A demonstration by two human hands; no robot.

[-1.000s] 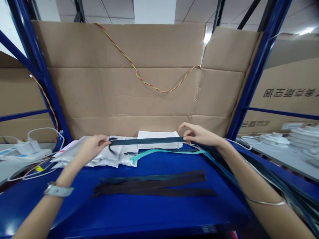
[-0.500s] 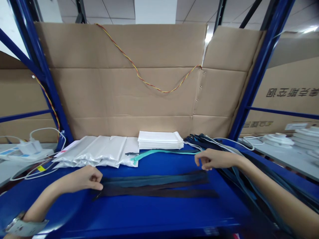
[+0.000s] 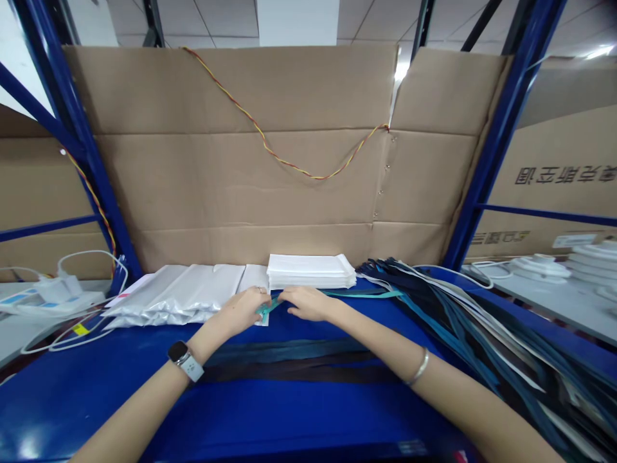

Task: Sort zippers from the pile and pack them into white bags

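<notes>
A teal zipper [image 3: 359,295] lies at the back of the blue table, its left end between my two hands. My left hand [image 3: 243,311] has its fingers closed on that end, beside the white plastic packets [image 3: 187,292]. My right hand [image 3: 307,303] pinches the zipper just to the right, in front of a stack of white envelopes [image 3: 311,271]. Nearer to me, dark blue zippers [image 3: 289,352] and dark brown zippers [image 3: 294,373] are stretched out side by side, partly hidden under my right forearm.
A heap of long dark, blue and white zippers [image 3: 463,315] covers the table's right side. At left stand a white power strip [image 3: 53,297] and cables. Cardboard [image 3: 289,199] walls off the back between blue rack posts [image 3: 506,135]. White round items [image 3: 538,270] sit at right.
Both hands have left the dark zippers' area and come together at the back. They now grip the left end of the teal zipper. The dark zippers stay spread on the table.
</notes>
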